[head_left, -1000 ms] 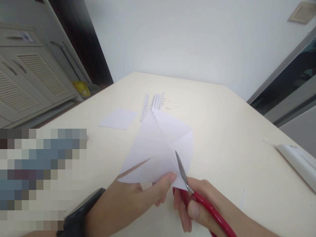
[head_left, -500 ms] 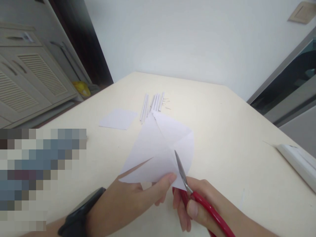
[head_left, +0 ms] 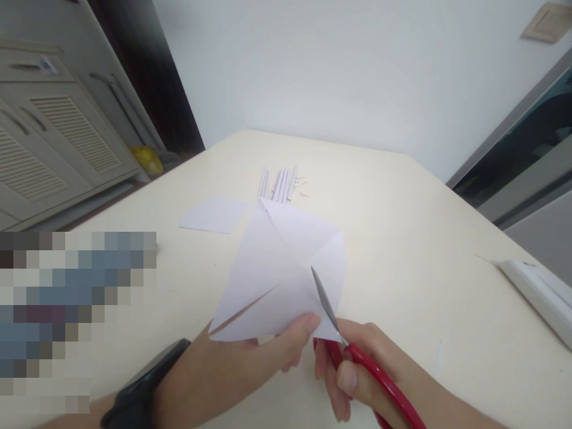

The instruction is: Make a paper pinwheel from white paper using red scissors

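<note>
Left hand (head_left: 272,351) pinches paper (head_left: 272,256), thumb on top, fingers curled below; right hand (head_left: 357,363) has fingers wrapped round red-handled scissors (head_left: 379,375), lower centre-right of frame. Scissors' long axis runs lower right to upper left, tip pointing up-left over the paper; lower blade hidden, so blade gap can't be told. Paper sits centre frame, far corner pointing up-left, slit running from lower-left edge toward its middle. White rolls (head_left: 280,186) upper centre, long axes near upright; second sheet (head_left: 214,214) left of centre.
</note>
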The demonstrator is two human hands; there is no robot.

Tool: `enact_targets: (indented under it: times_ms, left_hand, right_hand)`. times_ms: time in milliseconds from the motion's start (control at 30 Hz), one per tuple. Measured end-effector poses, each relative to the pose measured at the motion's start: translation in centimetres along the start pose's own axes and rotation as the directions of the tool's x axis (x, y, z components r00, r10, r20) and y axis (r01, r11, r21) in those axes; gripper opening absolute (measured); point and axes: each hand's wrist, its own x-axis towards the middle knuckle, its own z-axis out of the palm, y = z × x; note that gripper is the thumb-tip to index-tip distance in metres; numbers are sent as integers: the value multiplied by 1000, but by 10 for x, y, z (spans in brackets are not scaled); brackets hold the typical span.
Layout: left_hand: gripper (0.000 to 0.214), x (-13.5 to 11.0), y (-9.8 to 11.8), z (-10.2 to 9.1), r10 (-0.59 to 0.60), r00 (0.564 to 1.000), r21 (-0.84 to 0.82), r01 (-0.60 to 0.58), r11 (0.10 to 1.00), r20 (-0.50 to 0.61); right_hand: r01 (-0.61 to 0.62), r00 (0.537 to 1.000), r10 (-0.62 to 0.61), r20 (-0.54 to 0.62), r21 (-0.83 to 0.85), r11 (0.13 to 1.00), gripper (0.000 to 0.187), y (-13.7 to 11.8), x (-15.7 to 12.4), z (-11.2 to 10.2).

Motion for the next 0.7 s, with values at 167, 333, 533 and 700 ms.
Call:
enact_targets:
  times_ms: [167, 333, 533, 700]
  left_hand:
    - [46, 4, 9, -2, 44, 999, -69, -46, 997, -21]
    - [46, 4, 6, -3, 77, 996, -75, -80, 994, -45]
    - [46, -2, -3, -5, 138, 987, -47, -142, 989, -88]
    - [42, -3, -3, -5, 111, 993, -66, -112, 991, -27]
  right_hand:
    - [-10, 1000, 11, -18, 9, 1000, 55, 0, 0, 0]
    - [-13, 1000, 13, -20, -13, 1000, 55, -5, 1, 0]
    - [4, 1000, -4, -8, 1, 1000, 52, -8, 1, 0]
    - [70, 997, -71, 22, 57, 996, 48, -8, 1, 2]
